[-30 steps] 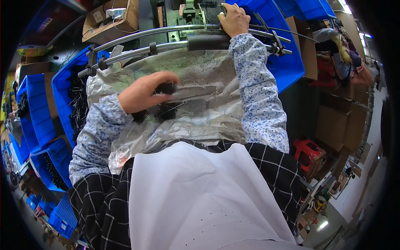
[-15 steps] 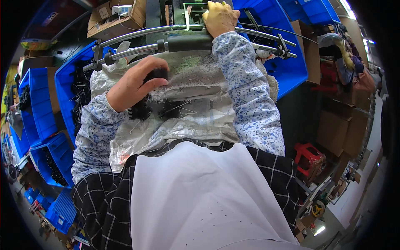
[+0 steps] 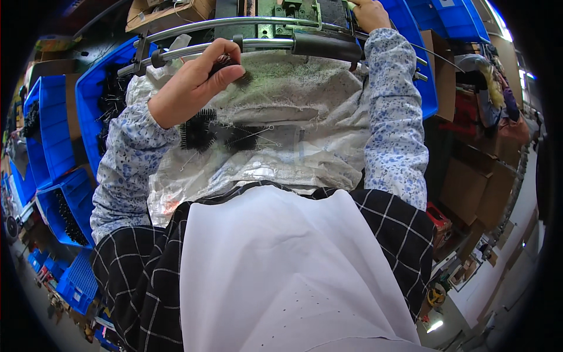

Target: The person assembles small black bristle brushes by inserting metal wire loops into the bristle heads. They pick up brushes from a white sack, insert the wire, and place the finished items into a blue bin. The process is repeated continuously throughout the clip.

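The left hand point(image 3: 189, 91) was raised over the left part of the work area, thumb and fingers closed around a small dark bristly brush piece point(image 3: 225, 63). The piece sat between thumb and curled fingers, just below the lower of two polished metal rails point(image 3: 202, 49). The right hand point(image 3: 372, 14) was at the upper edge of the view, beside a dark metal machine point(image 3: 287, 29). Its fingertips were partly cut off; how far its grip was open, and what it held, could not be told.

A grey-white woven plastic sheet point(image 3: 328, 155) covered the area below the rails. On it, below the left hand, lay black bristle brushes with twisted wire stems point(image 3: 240, 138), their looped wire ends pointing right. A black cylindrical sleeve point(image 3: 325, 47) was fitted around the lower rail. At left, a blue plastic bin point(image 3: 88, 111) held further dark bristly pieces.
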A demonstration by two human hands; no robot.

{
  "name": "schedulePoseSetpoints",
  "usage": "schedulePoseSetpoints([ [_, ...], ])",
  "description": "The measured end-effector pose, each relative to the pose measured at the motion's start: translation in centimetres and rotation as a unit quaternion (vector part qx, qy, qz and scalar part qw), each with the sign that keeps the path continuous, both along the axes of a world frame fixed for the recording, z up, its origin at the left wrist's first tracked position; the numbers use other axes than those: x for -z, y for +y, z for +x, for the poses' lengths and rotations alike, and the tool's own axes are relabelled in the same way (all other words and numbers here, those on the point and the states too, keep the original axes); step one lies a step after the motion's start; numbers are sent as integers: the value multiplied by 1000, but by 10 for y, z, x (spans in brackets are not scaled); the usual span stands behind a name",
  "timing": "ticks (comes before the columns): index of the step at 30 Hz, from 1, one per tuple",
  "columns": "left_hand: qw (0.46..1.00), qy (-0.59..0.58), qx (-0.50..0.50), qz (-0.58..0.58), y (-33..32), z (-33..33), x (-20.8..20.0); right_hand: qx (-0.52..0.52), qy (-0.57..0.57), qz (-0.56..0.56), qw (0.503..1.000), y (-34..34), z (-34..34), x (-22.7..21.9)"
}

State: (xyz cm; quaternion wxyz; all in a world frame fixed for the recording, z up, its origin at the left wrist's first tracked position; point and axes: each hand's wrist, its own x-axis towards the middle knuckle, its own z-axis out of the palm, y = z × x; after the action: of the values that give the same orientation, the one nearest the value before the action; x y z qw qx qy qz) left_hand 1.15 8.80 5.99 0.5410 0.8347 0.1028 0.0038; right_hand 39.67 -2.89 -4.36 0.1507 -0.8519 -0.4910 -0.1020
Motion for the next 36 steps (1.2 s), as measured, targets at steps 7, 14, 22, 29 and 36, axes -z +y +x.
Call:
schedulePoseSetpoints([
  [7, 999, -47, 4, 8, -12, 15, 9, 108, -155, 214, 959, -52, -8, -66],
  [14, 950, -182, -26, 251, -28, 40, 22, -278, 593, 90, 750, -34, -198, -74],
  [22, 991, 15, -107, 73, -12, -17, 2, 35, 54, 139, 988, 4, -90, -30],
  [29, 992, -5, -93, 87, -36, -32, 1, -1, -2, 112, 994, 22, -67, -12],
  [36, 989, -11, -110, 99, -54, -39, 3, -19, 22, 109, 994, 28, -65, -9],
])
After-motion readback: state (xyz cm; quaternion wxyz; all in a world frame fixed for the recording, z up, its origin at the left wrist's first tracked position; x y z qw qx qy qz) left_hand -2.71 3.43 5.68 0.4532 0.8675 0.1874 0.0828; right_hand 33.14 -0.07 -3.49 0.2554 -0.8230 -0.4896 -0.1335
